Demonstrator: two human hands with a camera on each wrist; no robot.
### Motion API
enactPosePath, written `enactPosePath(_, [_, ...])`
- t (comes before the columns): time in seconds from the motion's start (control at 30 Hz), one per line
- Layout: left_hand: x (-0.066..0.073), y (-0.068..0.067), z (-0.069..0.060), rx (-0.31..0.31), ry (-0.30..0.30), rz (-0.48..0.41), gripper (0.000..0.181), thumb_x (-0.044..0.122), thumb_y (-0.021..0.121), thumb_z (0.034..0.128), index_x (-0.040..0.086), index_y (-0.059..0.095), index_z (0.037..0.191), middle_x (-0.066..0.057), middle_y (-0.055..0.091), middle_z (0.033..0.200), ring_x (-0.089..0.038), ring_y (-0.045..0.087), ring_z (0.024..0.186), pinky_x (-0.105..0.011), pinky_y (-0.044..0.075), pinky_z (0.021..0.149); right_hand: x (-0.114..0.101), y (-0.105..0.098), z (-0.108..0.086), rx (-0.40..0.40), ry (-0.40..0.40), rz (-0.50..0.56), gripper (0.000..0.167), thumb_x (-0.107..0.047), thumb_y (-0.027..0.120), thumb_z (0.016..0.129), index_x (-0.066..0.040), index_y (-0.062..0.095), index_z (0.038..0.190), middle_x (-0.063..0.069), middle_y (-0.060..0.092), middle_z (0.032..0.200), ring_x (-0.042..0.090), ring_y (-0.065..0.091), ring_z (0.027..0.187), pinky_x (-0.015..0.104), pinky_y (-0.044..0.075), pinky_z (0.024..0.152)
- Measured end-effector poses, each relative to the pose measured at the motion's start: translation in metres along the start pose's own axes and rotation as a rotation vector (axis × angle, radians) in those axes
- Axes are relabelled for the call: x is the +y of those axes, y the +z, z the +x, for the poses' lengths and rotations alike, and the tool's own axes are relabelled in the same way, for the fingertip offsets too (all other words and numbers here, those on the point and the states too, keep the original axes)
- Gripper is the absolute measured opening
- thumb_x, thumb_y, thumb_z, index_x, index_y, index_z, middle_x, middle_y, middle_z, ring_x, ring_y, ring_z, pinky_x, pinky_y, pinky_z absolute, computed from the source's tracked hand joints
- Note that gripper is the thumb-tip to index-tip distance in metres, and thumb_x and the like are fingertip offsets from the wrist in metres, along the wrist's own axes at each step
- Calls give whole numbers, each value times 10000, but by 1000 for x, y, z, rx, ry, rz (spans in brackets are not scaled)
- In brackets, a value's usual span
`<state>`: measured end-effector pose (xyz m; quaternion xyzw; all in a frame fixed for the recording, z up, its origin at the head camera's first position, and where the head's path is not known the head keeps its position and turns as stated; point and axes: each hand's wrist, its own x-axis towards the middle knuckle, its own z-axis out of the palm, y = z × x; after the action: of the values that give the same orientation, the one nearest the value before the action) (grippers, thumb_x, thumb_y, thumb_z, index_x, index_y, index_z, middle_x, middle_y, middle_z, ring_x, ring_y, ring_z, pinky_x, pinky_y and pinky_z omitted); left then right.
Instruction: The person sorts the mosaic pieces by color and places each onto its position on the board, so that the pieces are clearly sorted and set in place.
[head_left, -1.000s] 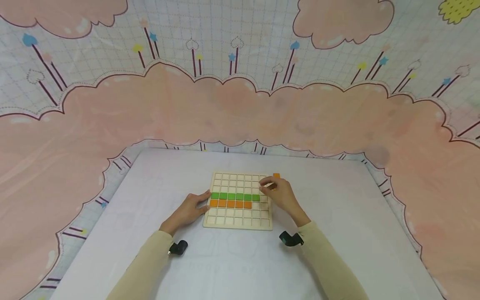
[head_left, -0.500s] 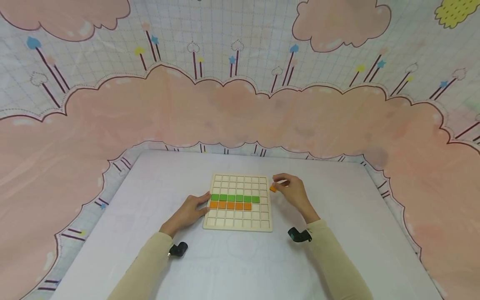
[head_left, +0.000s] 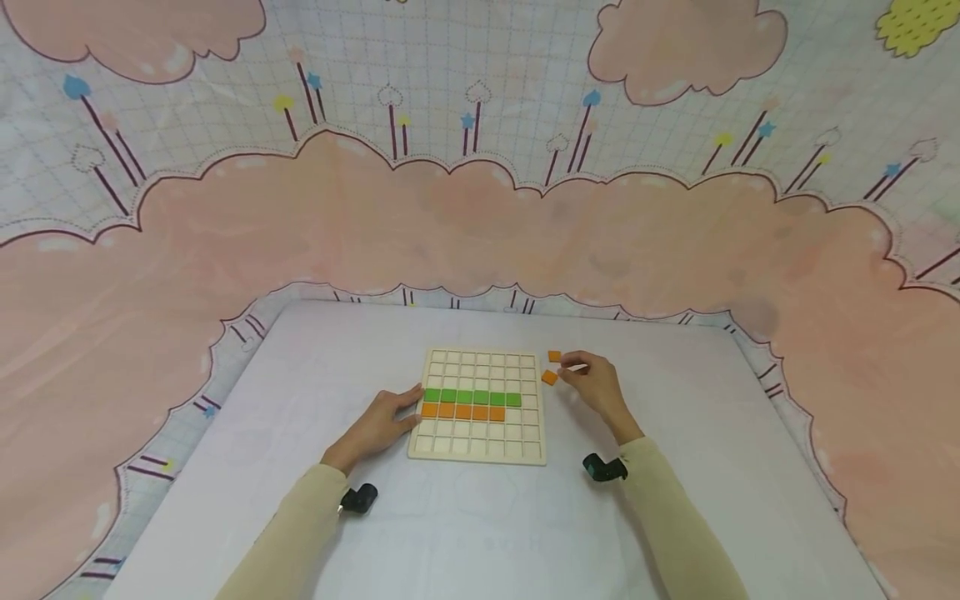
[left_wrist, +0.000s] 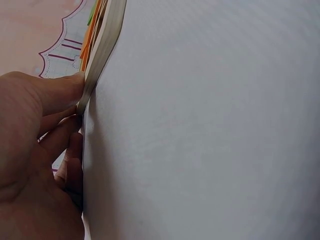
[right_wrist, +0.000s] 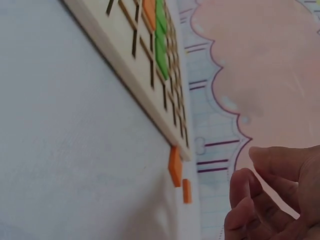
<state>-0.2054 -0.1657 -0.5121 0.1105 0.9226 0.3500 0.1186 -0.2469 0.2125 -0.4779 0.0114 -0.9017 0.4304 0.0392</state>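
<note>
A pale wooden grid board (head_left: 476, 450) lies on the white table, holding a row of green tiles (head_left: 472, 397) and below it a row of orange tiles (head_left: 463, 412). My left hand (head_left: 375, 425) rests against the board's left edge, its thumb and index finger spread along it. In the left wrist view, the thumb (left_wrist: 62, 92) touches the board's rim. Off the right edge lie two loose orange tiles, one farther back (head_left: 554, 356) and one nearer (head_left: 550, 377). Beside them hovers my right hand (head_left: 596, 383), fingers loosely bent. A gap shows between thumb and fingers in the right wrist view.
White table surface (head_left: 480, 525) extends around the board. A patterned cloth (head_left: 480, 225) with clouds and candles rises behind it and along both sides. Each wrist carries a small black camera, one left (head_left: 359, 499) and one right (head_left: 604, 468).
My right hand has moved right, from over the board's right side to beyond its edge, bringing both loose orange tiles into view. My left hand stays at the left edge.
</note>
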Motion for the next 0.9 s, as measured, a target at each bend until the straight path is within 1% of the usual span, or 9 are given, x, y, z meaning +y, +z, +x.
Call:
enactPosePath(0.1, [0, 0, 1, -5, -8, -8, 570, 198, 627, 963, 138, 413, 1488, 11, 334, 1598, -328, 376, 1383, -560, 290, 1175, 5, 1, 3, 8, 3, -4, 256, -145, 703, 891, -49, 702, 1127, 150, 717, 1116, 290, 675, 931, 258, 519, 699])
enactPosePath(0.17, [0, 0, 1, -8, -14, -11, 572, 203, 629, 962, 147, 412, 1489, 22, 334, 1597, -328, 360, 1403, -554, 280, 1184, 9, 2, 5, 4, 19, -5, 263, -147, 706, 888, -46, 701, 1130, 154, 716, 1115, 292, 674, 929, 260, 516, 706])
enactPosePath(0.33, [-2, 0, 1, -9, -12, -14, 570, 199, 635, 958, 140, 421, 1483, 18, 329, 1597, -342, 326, 1433, -556, 258, 1194, 16, 8, 9, -35, 80, 1, 267, -130, 684, 889, -28, 692, 1135, 176, 700, 1125, 292, 659, 920, 291, 540, 719])
enactPosePath(0.5, [-2, 1, 1, -8, -10, -18, 570, 200, 632, 959, 144, 418, 1485, 29, 324, 1599, -336, 329, 1431, -553, 263, 1192, 21, 15, 13, -64, 120, -21, 270, -113, 674, 889, -30, 688, 1147, 170, 693, 1132, 285, 655, 951, 343, 553, 786])
enactPosePath(0.73, [-1, 1, 0, -8, -8, -11, 564, 212, 627, 960, 133, 428, 1482, 21, 332, 1598, -331, 357, 1406, -558, 282, 1181, 21, 22, 17, -79, 125, -36, 291, -138, 733, 860, -45, 696, 1133, 150, 696, 1172, 297, 633, 1047, 424, 524, 913])
enactPosePath(0.8, [-1, 1, 0, -7, -11, -17, 562, 214, 627, 961, 135, 430, 1482, 27, 334, 1599, -320, 371, 1385, -556, 293, 1175, 20, 23, 17, -91, 129, -43, 290, -147, 732, 860, -54, 695, 1132, 142, 691, 1178, 294, 620, 1064, 428, 513, 928])
enactPosePath(0.9, [-2, 1, -1, -5, -11, -18, 568, 211, 632, 957, 141, 429, 1483, 27, 334, 1599, -319, 362, 1397, -556, 291, 1177, 20, 24, 17, -101, 125, -55, 279, -138, 728, 862, -58, 692, 1126, 136, 691, 1163, 290, 611, 1057, 426, 502, 919])
